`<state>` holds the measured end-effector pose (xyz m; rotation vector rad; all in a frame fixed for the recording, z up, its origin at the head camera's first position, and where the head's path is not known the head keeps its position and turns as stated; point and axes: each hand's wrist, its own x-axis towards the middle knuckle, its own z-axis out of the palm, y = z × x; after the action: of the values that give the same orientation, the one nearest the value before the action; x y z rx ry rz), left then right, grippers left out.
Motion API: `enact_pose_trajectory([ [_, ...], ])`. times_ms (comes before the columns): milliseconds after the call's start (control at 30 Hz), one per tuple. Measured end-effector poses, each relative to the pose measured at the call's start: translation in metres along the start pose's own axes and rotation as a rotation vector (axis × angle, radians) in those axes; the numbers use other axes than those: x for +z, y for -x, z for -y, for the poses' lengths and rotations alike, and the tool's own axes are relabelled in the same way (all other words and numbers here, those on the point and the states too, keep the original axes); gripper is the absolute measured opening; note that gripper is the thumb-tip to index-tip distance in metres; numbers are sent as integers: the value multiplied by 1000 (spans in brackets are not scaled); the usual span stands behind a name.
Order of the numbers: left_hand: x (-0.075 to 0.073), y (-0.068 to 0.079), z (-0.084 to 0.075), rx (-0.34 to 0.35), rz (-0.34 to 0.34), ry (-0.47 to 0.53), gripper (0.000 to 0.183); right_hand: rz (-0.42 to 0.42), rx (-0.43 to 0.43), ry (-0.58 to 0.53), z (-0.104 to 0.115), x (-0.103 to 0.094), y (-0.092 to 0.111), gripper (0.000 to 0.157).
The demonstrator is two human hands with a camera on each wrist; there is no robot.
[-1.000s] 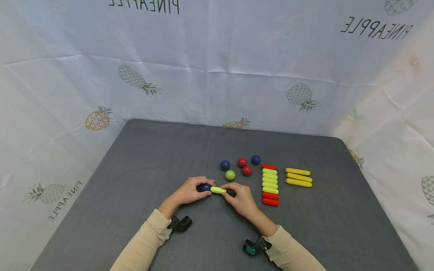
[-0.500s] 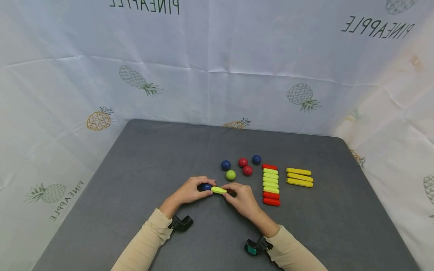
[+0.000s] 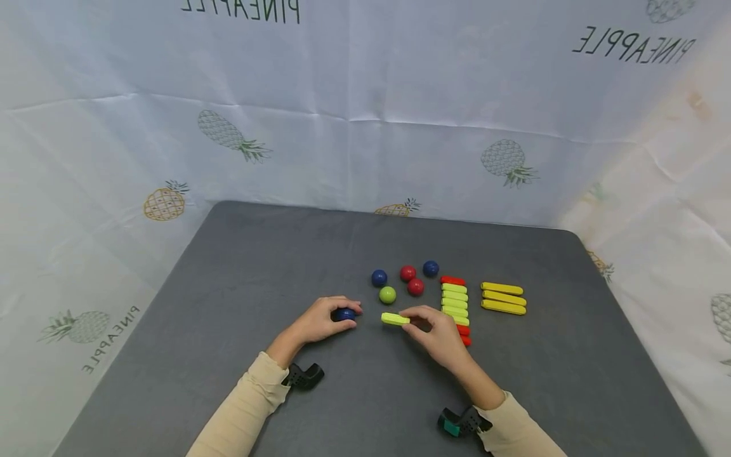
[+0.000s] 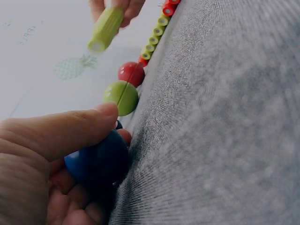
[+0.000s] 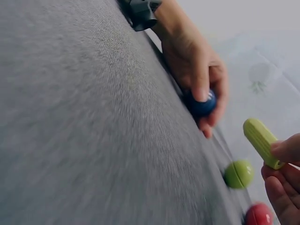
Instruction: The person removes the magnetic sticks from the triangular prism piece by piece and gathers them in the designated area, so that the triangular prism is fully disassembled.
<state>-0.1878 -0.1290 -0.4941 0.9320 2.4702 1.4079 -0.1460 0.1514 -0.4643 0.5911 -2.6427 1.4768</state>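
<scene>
My left hand (image 3: pixel 316 322) holds a blue ball (image 3: pixel 344 315) down on the dark table, thumb and fingers curled round it. In the left wrist view the ball (image 4: pixel 99 161) sits under the thumb. To the right, my right hand (image 3: pixel 436 335) pinches one end of a short lime-green ridged rod (image 3: pixel 394 319). The rod's free end points left toward the blue ball, with a gap between them. In the right wrist view the rod (image 5: pixel 258 139) is raised off the cloth. A loose green ball (image 3: pixel 387 295) lies just behind the rod.
Behind the hands lie two red balls (image 3: pixel 415 287) and two more blue balls (image 3: pixel 379 277). A column of red and lime-green rods (image 3: pixel 454 296) lies at right, its near end partly hidden by my right hand. Three longer yellow rods (image 3: pixel 502 297) lie beyond it.
My right hand has moved right with the lime-green rod, pulling its end away from the blue ball it was against. My left hand stays in place on the ball.
</scene>
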Motion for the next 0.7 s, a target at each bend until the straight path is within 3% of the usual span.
enact_pose_trajectory([
  [167,1,0,-1,-12,14,16,28,-57,7,27,-8,-22,24,22],
  [333,1,0,-2,-14,8,25,29,-115,77,58,-13,-38,48,24],
  [700,1,0,-1,-10,4,36,30,-159,196,198,-24,-50,80,26],
])
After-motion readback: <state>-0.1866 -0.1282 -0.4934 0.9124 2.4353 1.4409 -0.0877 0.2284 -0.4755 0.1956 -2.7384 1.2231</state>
